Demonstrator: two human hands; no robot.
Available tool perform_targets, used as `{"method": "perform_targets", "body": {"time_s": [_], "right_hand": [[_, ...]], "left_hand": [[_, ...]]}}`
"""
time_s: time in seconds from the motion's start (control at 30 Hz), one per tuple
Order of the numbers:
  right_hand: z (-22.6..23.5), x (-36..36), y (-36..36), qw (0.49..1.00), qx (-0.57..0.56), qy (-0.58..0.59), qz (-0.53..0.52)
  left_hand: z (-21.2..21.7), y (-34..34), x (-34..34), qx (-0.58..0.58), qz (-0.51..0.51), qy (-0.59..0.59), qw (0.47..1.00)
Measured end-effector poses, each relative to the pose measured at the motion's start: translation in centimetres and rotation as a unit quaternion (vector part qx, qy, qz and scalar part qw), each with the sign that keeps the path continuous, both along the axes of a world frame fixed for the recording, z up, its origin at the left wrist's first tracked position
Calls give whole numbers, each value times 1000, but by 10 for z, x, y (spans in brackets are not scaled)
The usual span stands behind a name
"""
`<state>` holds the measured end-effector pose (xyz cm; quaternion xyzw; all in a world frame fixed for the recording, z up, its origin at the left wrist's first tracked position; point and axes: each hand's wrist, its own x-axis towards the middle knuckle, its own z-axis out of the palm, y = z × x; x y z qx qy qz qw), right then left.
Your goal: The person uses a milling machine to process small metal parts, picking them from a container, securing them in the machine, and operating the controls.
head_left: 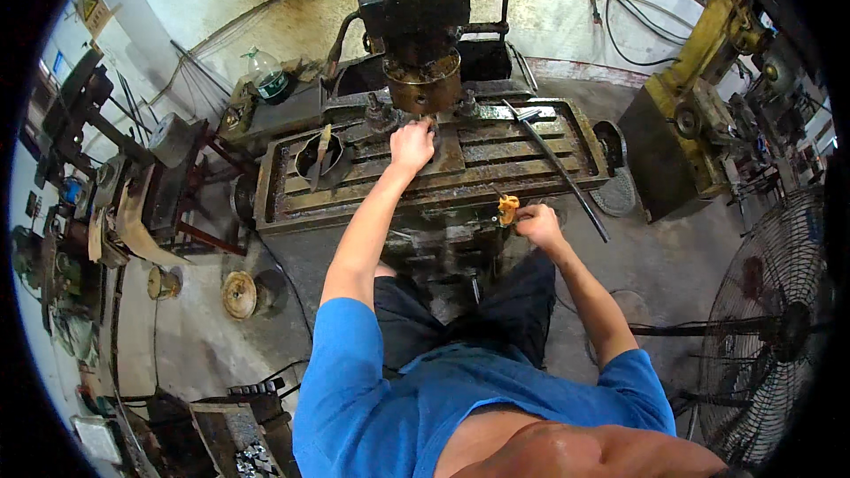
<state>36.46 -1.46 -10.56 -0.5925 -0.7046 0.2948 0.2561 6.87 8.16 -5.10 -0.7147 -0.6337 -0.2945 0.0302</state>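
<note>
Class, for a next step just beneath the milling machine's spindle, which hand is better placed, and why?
The left, probably. The left hand reaches over the T-slotted table to just below the spindle; the right hand is farther off, beside a yellow-orange object in front of the table.

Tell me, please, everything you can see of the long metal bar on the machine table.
The long metal bar is straight, slim and dark grey, apparently steel. It lies slantwise across the slotted machine table, its near end jutting past the front edge. Whether the short pale piece by its far end belongs to it is unclear. Neither the left hand nor the right hand touches it.
</note>
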Motion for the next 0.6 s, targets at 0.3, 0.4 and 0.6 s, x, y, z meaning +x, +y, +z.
{"method": "perform_targets", "body": {"time_s": [0.3, 0.4, 0.6], "right_hand": [[24, 38, -20, 993, -51, 93, 60], [22, 43, -20, 992, -61, 92, 63], [8, 45, -29, 992, -90, 66, 56]], "left_hand": [[3, -14, 4, -83, -18, -115, 990], [19, -21, 0, -73, -28, 3, 997], [15, -21, -1, -21, -26, 133, 991]]}}
